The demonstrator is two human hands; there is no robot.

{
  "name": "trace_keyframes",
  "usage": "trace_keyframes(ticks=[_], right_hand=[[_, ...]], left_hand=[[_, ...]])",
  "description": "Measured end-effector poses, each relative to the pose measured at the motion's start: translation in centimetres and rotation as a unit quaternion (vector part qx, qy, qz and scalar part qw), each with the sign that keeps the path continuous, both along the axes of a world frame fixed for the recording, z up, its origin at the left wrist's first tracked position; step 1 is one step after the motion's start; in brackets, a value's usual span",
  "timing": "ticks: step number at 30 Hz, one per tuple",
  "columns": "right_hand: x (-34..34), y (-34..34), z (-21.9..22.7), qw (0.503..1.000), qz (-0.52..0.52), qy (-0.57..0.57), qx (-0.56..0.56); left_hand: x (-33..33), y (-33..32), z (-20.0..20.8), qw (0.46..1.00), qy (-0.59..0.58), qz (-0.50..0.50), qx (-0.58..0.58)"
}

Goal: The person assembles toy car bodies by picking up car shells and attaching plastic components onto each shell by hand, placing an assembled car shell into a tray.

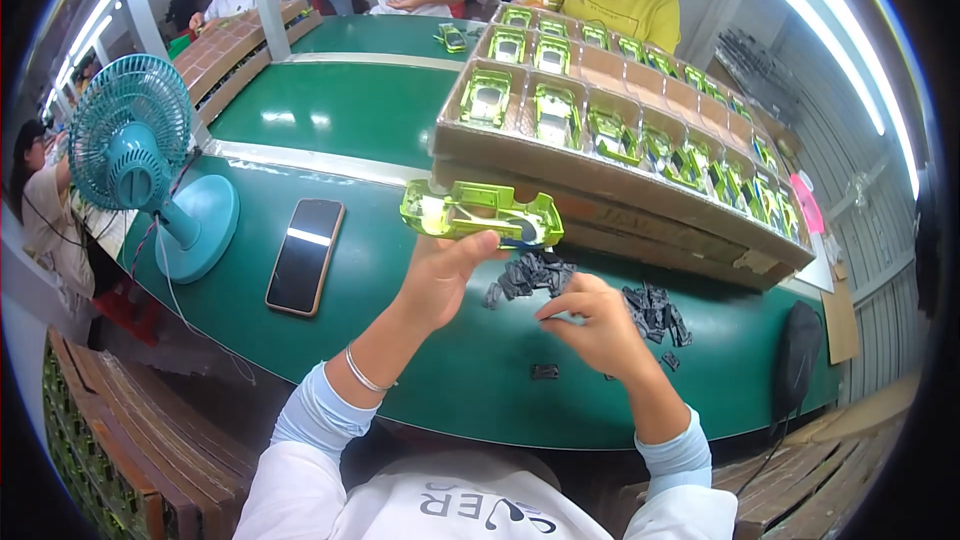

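Observation:
My left hand (440, 278) grips a lime-green toy car body (505, 202) by its near side, raised above the table. Its hollow underside seems to face me, with openings along its length. My right hand (600, 328) is just over the small black plastic parts (530, 272), its thumb and forefinger drawn together; whatever is between them is hidden or too small to tell. More black parts (655, 315) are heaped to the right of that hand. A single black piece (545, 371) lies nearer to me on the green table (470, 390).
A cardboard box (620, 225) with compartments of green car bodies stands behind my hands. To the left are a phone (305, 257) and a teal fan (135, 155) with a trailing cord. A black pouch-like object (797, 355) is at the right edge. Other people work across the table.

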State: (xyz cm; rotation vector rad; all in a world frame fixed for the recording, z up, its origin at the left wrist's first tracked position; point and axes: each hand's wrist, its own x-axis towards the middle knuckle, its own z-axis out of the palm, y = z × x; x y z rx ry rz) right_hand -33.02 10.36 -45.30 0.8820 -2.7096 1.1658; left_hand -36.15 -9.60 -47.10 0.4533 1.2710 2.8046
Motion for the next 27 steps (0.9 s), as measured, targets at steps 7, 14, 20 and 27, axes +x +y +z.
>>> trace_keyframes(ticks=[7,14,20,27], right_hand=[[-1.0,3.3,0.3,0.920,-0.135,-0.126,-0.346],[-0.7,3.6,0.0,0.894,-0.171,-0.088,-0.406],[-0.6,3.2,0.1,0.887,-0.126,-0.155,-0.417],[-0.3,3.5,-0.2,0.894,-0.127,-0.176,-0.391]], left_hand=[[0.3,0.6,-0.1,0.997,-0.005,-0.050,-0.055],[1.6,2.2,0.1,0.985,-0.015,-0.094,-0.143],[1.8,2.7,-1.5,0.957,0.005,-0.134,-0.257],[2.3,3.3,-1.1,0.952,-0.022,-0.156,-0.263]])
